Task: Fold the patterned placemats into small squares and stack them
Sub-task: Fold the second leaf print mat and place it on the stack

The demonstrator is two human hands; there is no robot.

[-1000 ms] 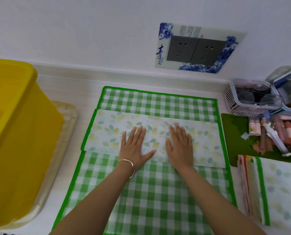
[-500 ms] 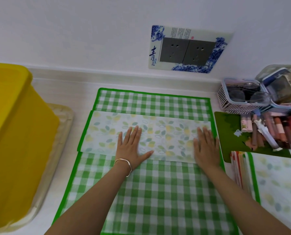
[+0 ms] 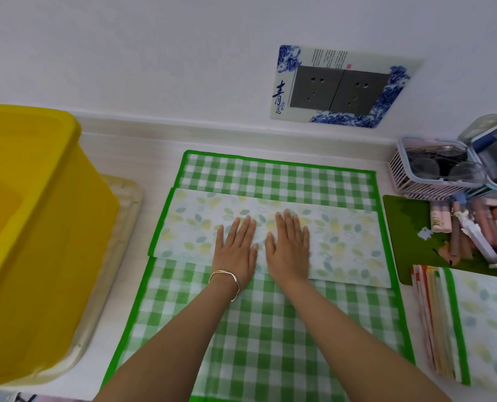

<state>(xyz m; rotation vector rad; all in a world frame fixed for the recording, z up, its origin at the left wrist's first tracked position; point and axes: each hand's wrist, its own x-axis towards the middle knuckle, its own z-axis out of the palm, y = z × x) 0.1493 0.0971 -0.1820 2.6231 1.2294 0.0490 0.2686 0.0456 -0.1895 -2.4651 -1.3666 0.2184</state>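
Left hand (image 3: 235,246) and right hand (image 3: 289,246) press flat, fingers straight, on the once-folded placemat (image 3: 259,343); further folds into a square and stacking remain.

Half-folded green-checked placemat (image 3: 259,329), leaf-print underside up

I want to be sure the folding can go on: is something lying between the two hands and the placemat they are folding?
Nothing visible does. The left hand and the right hand lie flat, side by side, directly on the folded leaf-pattern strip of the placemat.
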